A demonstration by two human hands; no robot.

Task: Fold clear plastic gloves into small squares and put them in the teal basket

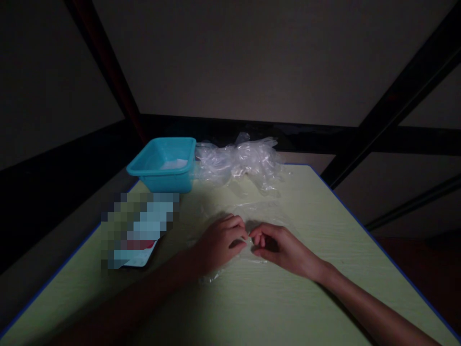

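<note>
A thin clear plastic bag (248, 207) lies spread on the table, partly under both hands. My left hand (221, 242) is over its middle, with the fingers bent and the thumb brought toward them at the plastic. Facing it, my right hand (277, 245) has its fingertips curled in toward the thumb, also at the plastic. Only a small gap separates the fingertips of the two hands. The plastic between them is hard to make out in the dim light.
A heap of crumpled clear plastic (245, 161) sits at the table's far edge. Left of it stands a blue plastic basin (165, 181) with something white inside. A phone (139, 257), its screen blurred out, lies at the left. The pale table (306, 307) has a blue edge.
</note>
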